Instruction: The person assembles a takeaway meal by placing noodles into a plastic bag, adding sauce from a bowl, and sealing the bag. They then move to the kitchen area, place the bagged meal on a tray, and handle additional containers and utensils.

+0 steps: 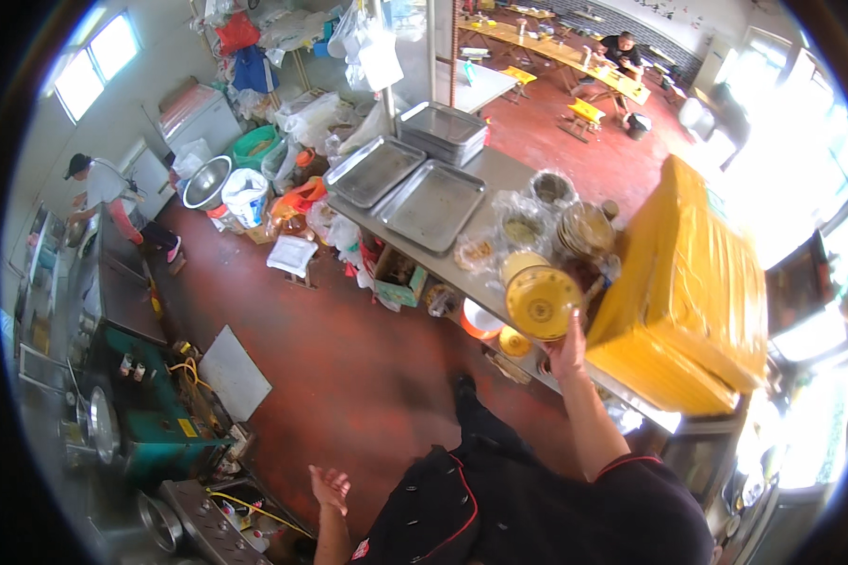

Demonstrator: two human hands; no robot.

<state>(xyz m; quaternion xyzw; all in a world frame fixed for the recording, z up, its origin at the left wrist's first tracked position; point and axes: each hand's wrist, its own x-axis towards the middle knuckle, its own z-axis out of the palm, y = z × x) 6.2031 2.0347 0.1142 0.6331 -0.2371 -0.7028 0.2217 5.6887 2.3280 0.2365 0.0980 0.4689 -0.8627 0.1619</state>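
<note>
My right hand (569,353) grips the lower right rim of a yellow plate (543,304) with a patterned border. The plate is tilted with its face towards me, over the front edge of a stainless steel table (503,168). Right behind it shows a pale yellow dish (523,263), partly covered by the plate. A stack of plates in clear plastic (585,229) and plastic-lined containers (524,227) stand close by on the table. My left hand (331,489) hangs low over the red floor, fingers apart and holding nothing.
Metal trays (434,205) lie farther along the table. A large yellow wrapped box (685,296) stands at its right end. Left are a green stove unit (162,417) and a person (113,191) at a counter. A stool (292,256) stands on the floor. Another person (620,56) sits beyond.
</note>
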